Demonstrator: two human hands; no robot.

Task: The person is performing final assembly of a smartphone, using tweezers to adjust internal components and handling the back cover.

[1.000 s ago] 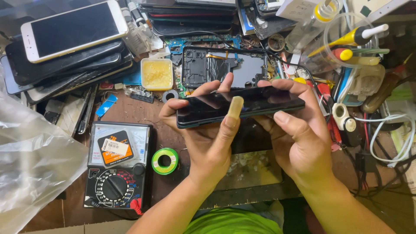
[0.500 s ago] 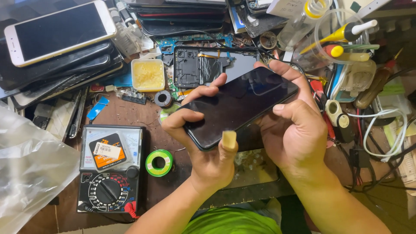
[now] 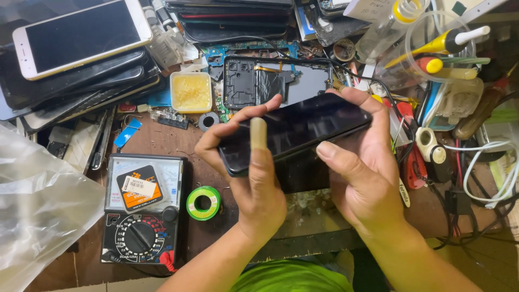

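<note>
I hold a black smartphone point(image 3: 303, 127) with a dark, blank screen above the workbench, gripped by both hands. My left hand point(image 3: 254, 184) clasps its left end, thumb laid across the near edge of the glass and fingers curled over the far edge. My right hand point(image 3: 359, 178) cups the right end from below, thumb pressing the near edge. The phone is tilted, its right end higher. Behind it on the bench lies an opened phone frame point(image 3: 259, 81) with bare circuit parts.
An analog multimeter point(image 3: 141, 208) and a green solder spool point(image 3: 203, 203) lie to the left. A stack of phones point(image 3: 81, 48), a yellow flux tub point(image 3: 190, 92), a clear plastic bag point(image 3: 38, 216), a cup with screwdrivers point(image 3: 438, 51) and tangled cables point(image 3: 486, 173) crowd the bench.
The phone went from edge-on to screen-up, then tilted back to a flatter angle. My left thumb has slid up across the near edge of the screen. Both hands kept their grip.
</note>
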